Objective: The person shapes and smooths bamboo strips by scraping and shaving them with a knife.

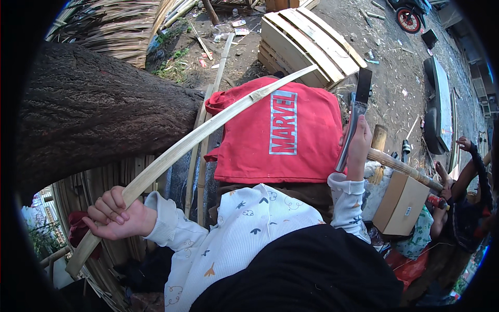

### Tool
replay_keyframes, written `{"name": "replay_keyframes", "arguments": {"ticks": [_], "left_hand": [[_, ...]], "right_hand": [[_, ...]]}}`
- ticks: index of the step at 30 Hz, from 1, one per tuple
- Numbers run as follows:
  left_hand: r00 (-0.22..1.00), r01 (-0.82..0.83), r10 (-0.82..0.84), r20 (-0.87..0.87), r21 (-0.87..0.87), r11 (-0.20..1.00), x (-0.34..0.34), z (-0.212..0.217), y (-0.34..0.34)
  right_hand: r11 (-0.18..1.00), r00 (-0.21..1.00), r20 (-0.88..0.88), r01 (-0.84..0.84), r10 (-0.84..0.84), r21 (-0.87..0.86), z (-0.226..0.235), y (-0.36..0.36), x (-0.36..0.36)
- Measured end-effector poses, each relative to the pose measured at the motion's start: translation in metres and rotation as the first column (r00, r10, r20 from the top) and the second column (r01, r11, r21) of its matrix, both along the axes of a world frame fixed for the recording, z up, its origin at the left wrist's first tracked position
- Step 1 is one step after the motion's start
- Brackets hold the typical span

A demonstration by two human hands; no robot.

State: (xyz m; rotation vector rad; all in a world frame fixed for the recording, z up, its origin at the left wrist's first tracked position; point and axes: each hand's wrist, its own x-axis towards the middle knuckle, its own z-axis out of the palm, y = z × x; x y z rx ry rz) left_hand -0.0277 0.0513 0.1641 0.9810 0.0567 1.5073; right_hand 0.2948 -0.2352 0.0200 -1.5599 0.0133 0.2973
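My left hand (120, 214) is closed around the lower part of a long, pale split-bamboo strip (218, 120). The strip slants up to the right across my lap, and its far end overlaps a wooden crate. At the right, my right hand (358, 143) is wrapped round the grey handle of a knife-like tool (364, 86) with a dark, square-ended blade pointing up. The tool and strip are apart. Between my hands, a red cloth bag (249, 169) with straps and silver printing lies over my lap, under the strip.
A thick tree trunk (104, 112) leans in from the left. Ahead stands a slatted wooden crate (306, 44). Bamboo poles (200, 151) lie left of the bag. At right are a cardboard box (403, 205), a bamboo pole (405, 167) and another person's arm (468, 171).
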Motion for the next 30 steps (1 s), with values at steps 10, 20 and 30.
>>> {"name": "replay_keyframes", "arguments": {"ticks": [10,20,30], "left_hand": [[1.000,-0.012,0.012,0.004,-0.001,1.000,0.009,-0.001,0.000],[0.998,-0.063,0.063,-0.002,-0.006,0.998,0.003,-0.020,0.006],[0.996,0.052,-0.054,0.068,0.031,0.998,-0.002,-0.032,0.009]], "right_hand": [[0.992,0.992,-0.124,-0.018,0.034,0.128,-0.010,-0.002,-0.002],[0.816,0.810,-0.105,-0.578,0.576,0.012,0.022,0.069,-0.060],[0.676,0.519,0.441,-0.636,0.732,-0.373,0.056,0.093,-0.118]]}}
